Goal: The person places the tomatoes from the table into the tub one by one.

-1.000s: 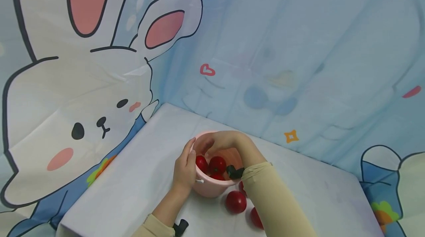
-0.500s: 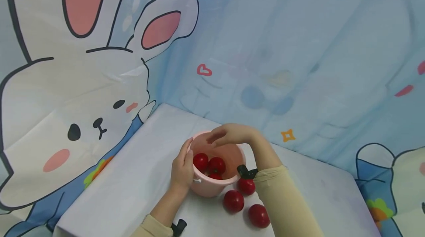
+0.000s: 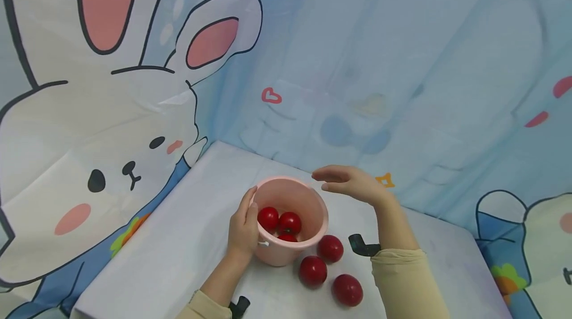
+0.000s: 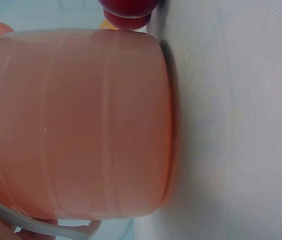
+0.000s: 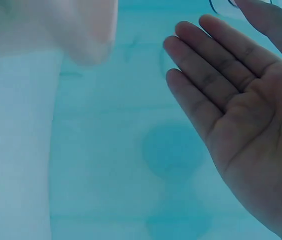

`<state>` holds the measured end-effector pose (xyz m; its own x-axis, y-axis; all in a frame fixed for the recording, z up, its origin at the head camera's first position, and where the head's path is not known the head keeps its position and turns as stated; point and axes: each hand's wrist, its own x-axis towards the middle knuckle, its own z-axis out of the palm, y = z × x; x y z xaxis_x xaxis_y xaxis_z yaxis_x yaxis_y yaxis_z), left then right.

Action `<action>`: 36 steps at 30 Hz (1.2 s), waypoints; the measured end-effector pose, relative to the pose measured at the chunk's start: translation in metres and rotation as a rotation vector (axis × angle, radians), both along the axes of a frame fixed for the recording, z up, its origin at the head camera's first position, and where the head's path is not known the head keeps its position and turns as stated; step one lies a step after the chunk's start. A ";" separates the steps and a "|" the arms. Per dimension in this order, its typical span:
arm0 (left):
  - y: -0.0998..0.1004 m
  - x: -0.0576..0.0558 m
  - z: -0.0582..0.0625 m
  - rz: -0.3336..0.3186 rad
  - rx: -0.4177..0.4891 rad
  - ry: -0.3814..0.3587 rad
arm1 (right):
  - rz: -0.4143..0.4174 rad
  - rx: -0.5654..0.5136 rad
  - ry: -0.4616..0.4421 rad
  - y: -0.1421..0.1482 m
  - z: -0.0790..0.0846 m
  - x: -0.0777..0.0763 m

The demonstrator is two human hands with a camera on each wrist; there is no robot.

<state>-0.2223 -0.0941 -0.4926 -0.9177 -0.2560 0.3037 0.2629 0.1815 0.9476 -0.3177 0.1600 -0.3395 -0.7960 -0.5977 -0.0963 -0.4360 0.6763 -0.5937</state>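
A pink bucket (image 3: 279,254) with a pale handle stands upright on the white-covered table, with round, shiny red fruits (image 3: 268,218) inside. My left hand (image 3: 243,229) holds the bucket's left side, thumb near the rim. The bucket wall (image 4: 81,120) fills much of the left wrist view, its handle (image 4: 46,229) low at the left. To the right of the bucket, above the table, is my right hand (image 3: 350,183), holding nothing. Its palm (image 5: 250,120) shows in the right wrist view, fingers extended and thumb apart.
Three more red fruits lie on the table: one beside the bucket (image 3: 330,249), another in front of it (image 3: 313,272) and the third farther right (image 3: 347,290). A blue cartoon backdrop (image 3: 402,60) with a rabbit rises behind the table (image 3: 170,239).
My right hand has come up out of the bucket and moved right, away from the rim, with nothing in it. My left hand has stayed on the bucket.
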 end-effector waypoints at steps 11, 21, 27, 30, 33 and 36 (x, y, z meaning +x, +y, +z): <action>0.000 0.000 0.000 -0.002 0.004 -0.001 | -0.084 -0.123 -0.016 0.043 -0.033 0.011; 0.000 0.000 -0.003 -0.003 -0.007 -0.015 | -0.213 -0.163 -0.092 0.064 -0.091 0.026; 0.000 0.000 -0.002 0.000 -0.007 0.001 | -0.264 -0.141 -0.151 0.072 -0.122 0.029; 0.000 0.000 -0.002 0.002 -0.004 0.004 | -0.261 -0.132 -0.176 0.073 -0.133 0.029; 0.000 0.000 -0.002 -0.001 -0.003 -0.006 | -0.262 -0.119 -0.201 0.073 -0.141 0.029; 0.000 0.000 -0.002 -0.006 0.000 -0.012 | -0.265 -0.099 -0.225 0.074 -0.147 0.030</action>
